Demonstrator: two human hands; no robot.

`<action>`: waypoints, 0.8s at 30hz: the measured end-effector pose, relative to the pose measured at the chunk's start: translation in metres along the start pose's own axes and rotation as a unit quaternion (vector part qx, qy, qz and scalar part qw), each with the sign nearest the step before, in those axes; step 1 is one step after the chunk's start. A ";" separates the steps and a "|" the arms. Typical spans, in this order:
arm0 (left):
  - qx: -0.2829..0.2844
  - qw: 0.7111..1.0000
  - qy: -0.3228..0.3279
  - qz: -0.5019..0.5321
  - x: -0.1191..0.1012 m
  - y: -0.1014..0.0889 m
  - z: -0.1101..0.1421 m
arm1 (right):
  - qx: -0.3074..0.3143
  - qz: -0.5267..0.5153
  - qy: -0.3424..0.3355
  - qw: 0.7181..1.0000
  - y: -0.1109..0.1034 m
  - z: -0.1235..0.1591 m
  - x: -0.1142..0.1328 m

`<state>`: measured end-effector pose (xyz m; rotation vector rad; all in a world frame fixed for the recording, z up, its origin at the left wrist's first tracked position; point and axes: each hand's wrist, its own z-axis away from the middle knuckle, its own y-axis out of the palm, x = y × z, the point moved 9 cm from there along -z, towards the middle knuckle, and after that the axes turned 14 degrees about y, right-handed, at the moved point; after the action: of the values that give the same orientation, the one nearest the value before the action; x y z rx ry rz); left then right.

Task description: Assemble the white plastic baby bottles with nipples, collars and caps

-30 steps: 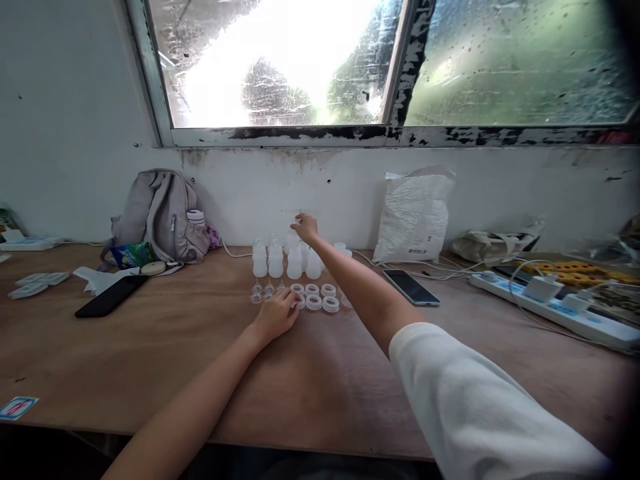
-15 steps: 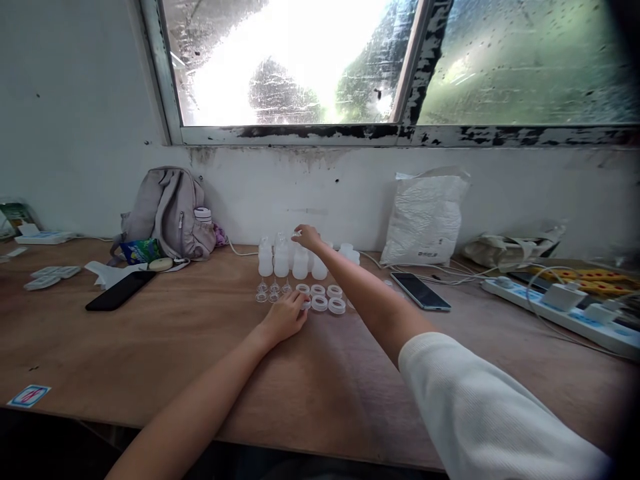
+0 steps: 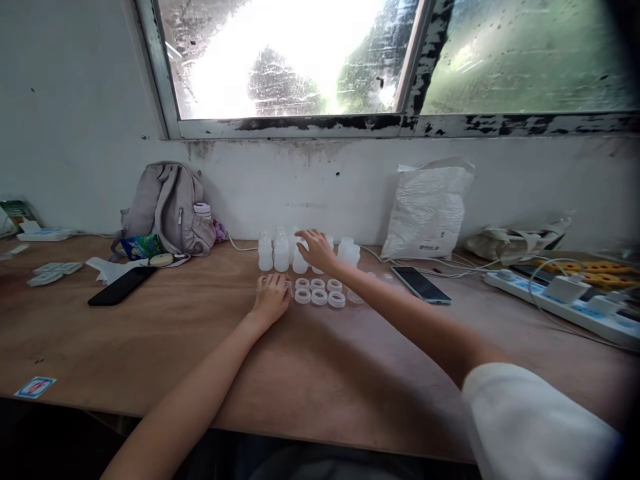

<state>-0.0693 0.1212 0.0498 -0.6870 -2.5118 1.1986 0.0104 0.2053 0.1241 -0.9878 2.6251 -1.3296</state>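
My left hand (image 3: 271, 297) is over a small group of clear bottle nipples (image 3: 289, 286) on the table, its fingers spread and bent down among them. The fingertips are partly hidden. My right hand (image 3: 318, 251) is open, fingers apart, just above and in front of the row of translucent baby bottles (image 3: 265, 255). The bottles stand upright; the two at the left carry pointed tops. My right hand and forearm hide some of the others. Several white collar rings (image 3: 319, 297) lie in two rows right of my left hand.
A phone (image 3: 421, 285) and a power strip (image 3: 555, 300) with cables lie to the right. Behind stands a white plastic bag (image 3: 425, 210). On the left are a grey backpack (image 3: 167, 207), a black phone (image 3: 121, 286) and a white tray-like piece (image 3: 54, 272).
My left hand has moved left from the collar rings to the clear nipples. My right hand's fingers have spread from a pinch near a bottle top, and its forearm has swung lower right.
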 end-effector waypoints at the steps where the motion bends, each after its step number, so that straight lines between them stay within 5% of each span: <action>1: 0.001 1.000 -0.006 -0.008 0.001 0.001 0.001 | 0.009 0.006 -0.044 0.999 -0.004 0.024 0.007; 5: 0.009 1.000 -0.009 -0.025 0.000 0.005 0.003 | 0.066 0.030 -0.136 0.988 -0.017 0.119 0.015; 8: 0.016 1.000 -0.004 -0.025 -0.003 0.008 0.004 | 0.086 0.019 -0.107 0.990 -0.025 0.157 0.000; 13: 0.024 0.999 0.011 -0.024 -0.006 0.009 0.003 | 0.073 -0.008 0.022 0.997 -0.029 0.161 -0.036; 20: -0.047 0.996 0.067 0.029 -0.017 -0.017 -0.005 | 0.073 -0.018 0.024 0.997 -0.027 0.161 -0.037; 24: -0.028 0.978 0.155 0.133 -0.047 -0.017 -0.005 | 0.069 -0.014 0.048 0.996 -0.025 0.160 -0.043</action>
<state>-0.0323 0.0900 0.0643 -1.1596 -2.2501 1.0079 0.1065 0.1042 0.0311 -0.9697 2.5520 -1.5781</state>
